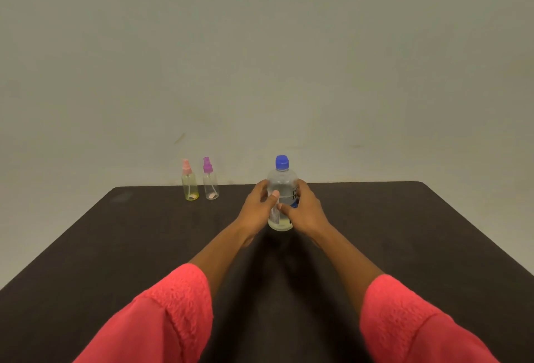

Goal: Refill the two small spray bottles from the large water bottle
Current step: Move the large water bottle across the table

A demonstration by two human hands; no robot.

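The large water bottle (281, 186), clear with a blue cap, stands upright on the dark table (144, 247) near the middle. My left hand (258, 208) wraps its left side and my right hand (306, 209) wraps its right side, thumbs across the front. Its cap is on. Two small spray bottles stand upright at the table's far edge, to the left: a yellowish one with a pink spray top (189, 182) and a clear one with a purple spray top (210, 180). Both have their tops on and look nearly empty.
A plain pale wall (260, 59) rises right behind the table's far edge. My red sleeves (161, 319) cover both forearms near the bottom of the view.
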